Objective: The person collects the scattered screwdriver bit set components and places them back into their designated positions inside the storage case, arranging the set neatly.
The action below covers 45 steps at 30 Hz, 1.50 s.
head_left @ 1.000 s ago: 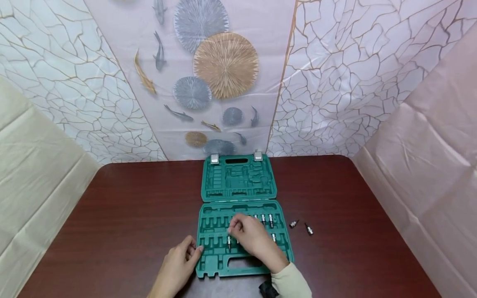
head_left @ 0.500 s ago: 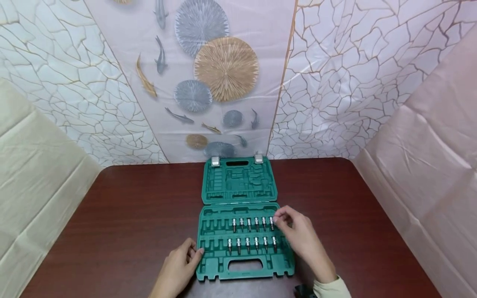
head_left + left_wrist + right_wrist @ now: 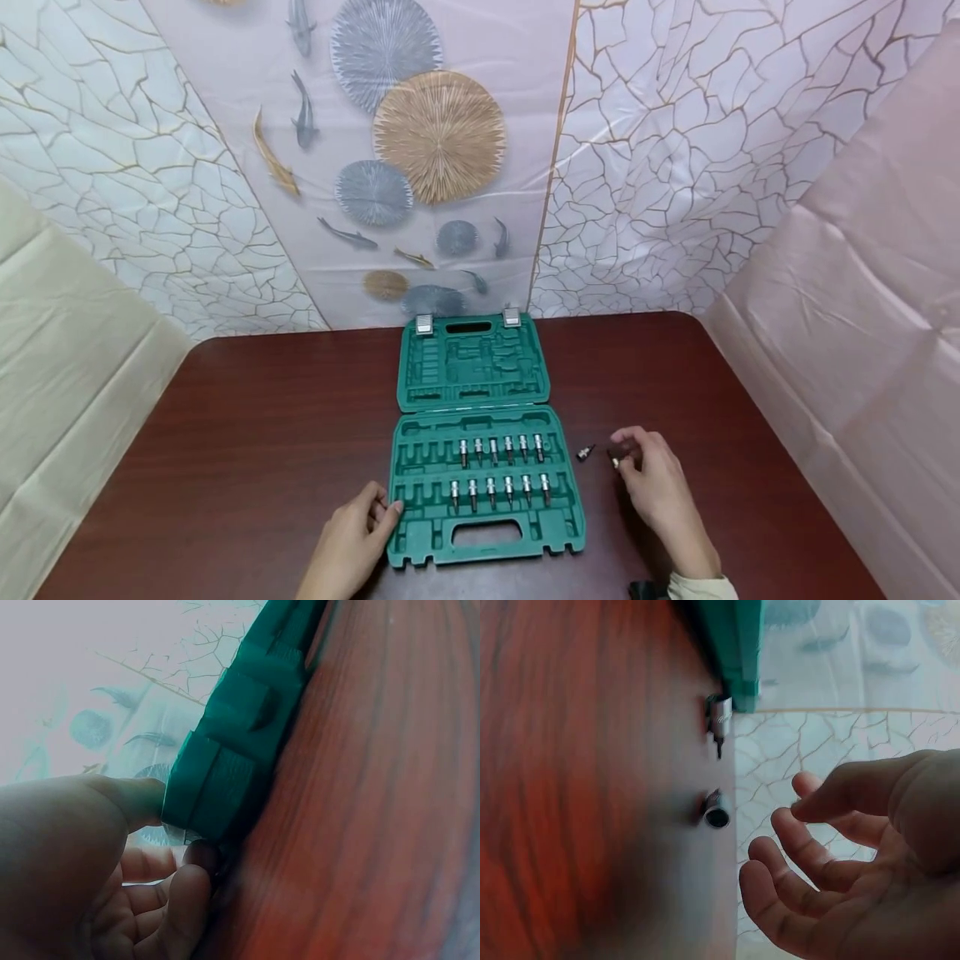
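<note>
An open green plastic socket case [image 3: 422, 540] lies on the table, its lower tray holding two rows of silver bit sockets [image 3: 508, 485]. My left hand [image 3: 347, 537] grips the tray's left edge, the thumb on top and other fingers curled by its side in the left wrist view. To the right of the case lie two loose bit sockets. My right hand [image 3: 662, 483] hovers by the farther bit socket [image 3: 717, 814], fingers loosely bent with nothing between them. The nearer bit socket [image 3: 585, 452] lies between that hand and the case.
The case's lid [image 3: 474, 392] lies back flat behind the tray, with two metal latches at its far edge. A dark red wood table [image 3: 262, 433] carries everything. Patterned cloth [image 3: 442, 133] hangs behind it, and plain cloth closes in both sides.
My right hand has moved from over the tray, past its right edge, to the loose bit sockets on the table. The left hand has kept its place on the case.
</note>
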### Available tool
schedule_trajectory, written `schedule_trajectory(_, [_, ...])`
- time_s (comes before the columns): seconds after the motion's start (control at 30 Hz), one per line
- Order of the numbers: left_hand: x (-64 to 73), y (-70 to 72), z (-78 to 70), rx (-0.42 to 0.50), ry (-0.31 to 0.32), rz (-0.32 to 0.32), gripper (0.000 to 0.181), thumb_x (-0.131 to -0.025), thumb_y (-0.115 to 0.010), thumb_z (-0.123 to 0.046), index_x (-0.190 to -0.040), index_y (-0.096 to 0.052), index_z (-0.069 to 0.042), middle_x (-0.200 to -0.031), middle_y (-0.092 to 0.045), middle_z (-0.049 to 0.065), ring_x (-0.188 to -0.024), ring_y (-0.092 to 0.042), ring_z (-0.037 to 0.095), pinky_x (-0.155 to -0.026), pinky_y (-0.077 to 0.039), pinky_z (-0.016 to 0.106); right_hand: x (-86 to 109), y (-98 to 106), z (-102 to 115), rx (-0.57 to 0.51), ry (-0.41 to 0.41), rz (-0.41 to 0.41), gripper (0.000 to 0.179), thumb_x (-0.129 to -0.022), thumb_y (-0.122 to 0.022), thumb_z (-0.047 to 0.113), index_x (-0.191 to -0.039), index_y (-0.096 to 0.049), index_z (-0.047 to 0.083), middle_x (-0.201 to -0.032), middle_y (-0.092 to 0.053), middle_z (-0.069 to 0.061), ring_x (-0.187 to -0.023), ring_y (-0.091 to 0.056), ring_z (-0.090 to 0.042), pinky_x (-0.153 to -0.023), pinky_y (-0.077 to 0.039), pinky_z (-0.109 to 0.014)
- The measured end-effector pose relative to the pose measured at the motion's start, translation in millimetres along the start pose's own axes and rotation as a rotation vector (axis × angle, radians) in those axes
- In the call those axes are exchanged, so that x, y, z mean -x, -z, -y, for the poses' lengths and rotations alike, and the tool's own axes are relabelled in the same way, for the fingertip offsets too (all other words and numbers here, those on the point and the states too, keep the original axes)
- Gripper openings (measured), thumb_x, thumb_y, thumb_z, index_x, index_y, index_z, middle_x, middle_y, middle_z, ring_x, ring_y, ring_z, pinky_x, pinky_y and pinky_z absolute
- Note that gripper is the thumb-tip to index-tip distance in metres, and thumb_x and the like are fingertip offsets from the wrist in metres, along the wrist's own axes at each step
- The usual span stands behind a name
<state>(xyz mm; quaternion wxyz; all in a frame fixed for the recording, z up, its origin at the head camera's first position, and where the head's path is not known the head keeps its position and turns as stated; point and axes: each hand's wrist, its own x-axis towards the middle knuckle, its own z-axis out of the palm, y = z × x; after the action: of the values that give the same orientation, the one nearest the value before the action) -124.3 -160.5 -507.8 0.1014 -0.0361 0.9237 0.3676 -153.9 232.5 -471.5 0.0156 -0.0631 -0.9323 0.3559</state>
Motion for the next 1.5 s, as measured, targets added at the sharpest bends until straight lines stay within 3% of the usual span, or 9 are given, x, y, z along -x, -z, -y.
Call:
schedule_trajectory(0.17, [1.8,2.4,0.2,-0.003,0.007,-0.005,0.023,-0.106,-0.066,-0.033,-0.097,-0.061,-0.013,-0.076,-0.057,-0.003,-0.062,-0.052,0.014,-0.057,-0.041,0.031,-4.2,-2,-8,0.006,-0.050,0.045,0.026,-0.096,-0.068,-0.001,-0.122,-0.064,-0.002,-0.112,-0.062,-0.020,-0.105,-0.064,-0.036,-0.089,-0.051,-0.054])
schedule_trajectory(0.4, [1.6,3.6,-2.2,0.002,-0.001,-0.003,0.022,-0.106,-0.066,-0.032,-0.097,-0.061,-0.013,-0.077,-0.058,-0.003,-0.062,-0.052,0.015,-0.057,-0.040,0.031,-6.9,-4,-14,0.030,-0.088,0.057,0.022,-0.098,-0.075,0.013,-0.113,-0.067,0.000,-0.093,-0.066,-0.005,-0.086,-0.061,-0.020,-0.077,-0.048,-0.040])
schedule_trajectory(0.53, [1.7,3.2,-2.0,0.002,-0.006,-0.006,0.021,-0.106,-0.066,-0.031,-0.097,-0.061,-0.013,-0.077,-0.057,-0.003,-0.061,-0.051,0.014,-0.057,-0.039,0.030,-7.0,-6,-14,0.051,-0.106,0.066,0.015,-0.098,-0.074,0.012,-0.108,-0.069,0.002,-0.090,-0.065,-0.003,-0.081,-0.059,-0.018,-0.073,-0.047,-0.038])
schedule_trajectory(0.67, [2.2,2.4,-0.8,0.003,-0.008,-0.006,0.021,-0.106,-0.066,-0.032,-0.096,-0.060,-0.014,-0.076,-0.057,-0.003,-0.061,-0.051,0.014,-0.056,-0.039,0.030,-7.2,-8,-14,0.086,-0.055,0.080,0.009,-0.097,-0.073,0.003,-0.105,-0.074,0.007,-0.094,-0.065,-0.006,-0.084,-0.061,-0.022,-0.073,-0.050,-0.042])
schedule_trajectory(0.87, [2.5,2.0,0.6,0.008,-0.012,-0.005,0.022,-0.106,-0.066,-0.033,-0.097,-0.060,-0.014,-0.076,-0.057,-0.003,-0.061,-0.051,0.015,-0.056,-0.039,0.030,-5.3,-9,-13,0.153,0.040,0.094,0.025,-0.095,-0.073,-0.004,-0.116,-0.075,0.009,-0.111,-0.063,-0.018,-0.104,-0.060,-0.036,-0.087,-0.051,-0.055])
schedule_trajectory(0.97, [2.7,1.8,1.0,0.009,-0.014,-0.002,0.022,-0.107,-0.065,-0.033,-0.098,-0.060,-0.014,-0.077,-0.057,-0.003,-0.061,-0.051,0.014,-0.056,-0.039,0.030,-3.6,-8,-12,0.174,0.010,0.089,0.027,-0.096,-0.075,0.003,-0.122,-0.069,0.000,-0.112,-0.062,-0.022,-0.103,-0.060,-0.039,-0.087,-0.051,-0.057])
schedule_trajectory(1.1, [3.2,1.7,1.2,0.011,-0.016,-0.003,0.022,-0.107,-0.065,-0.034,-0.098,-0.061,-0.014,-0.077,-0.057,-0.003,-0.061,-0.051,0.015,-0.056,-0.039,0.030,-1.7,-7,-9,0.174,-0.084,0.094,0.037,-0.097,-0.077,0.021,-0.111,-0.059,-0.009,-0.098,-0.061,-0.023,-0.087,-0.061,-0.035,-0.078,-0.051,-0.055])
schedule_trajectory(1.23, [3.8,2.1,0.9,0.008,-0.018,-0.008,0.021,-0.107,-0.066,-0.033,-0.098,-0.061,-0.014,-0.077,-0.057,-0.004,-0.060,-0.051,0.014,-0.055,-0.039,0.030,-0.9,-10,-1,0.183,-0.138,0.094,0.046,-0.098,-0.076,0.031,-0.105,-0.056,-0.010,-0.095,-0.061,-0.025,-0.085,-0.064,-0.040,-0.078,-0.053,-0.059])
schedule_trajectory(1.5, [4.2,2.4,-1.1,0.003,-0.035,-0.010,0.021,-0.107,-0.066,-0.032,-0.098,-0.061,-0.013,-0.077,-0.057,-0.004,-0.060,-0.051,0.014,-0.056,-0.039,0.030,-1.3,-21,11,0.217,-0.121,0.110,0.040,-0.094,-0.081,0.017,-0.107,-0.056,-0.011,-0.099,-0.056,-0.029,-0.083,-0.064,-0.043,-0.074,-0.054,-0.058])
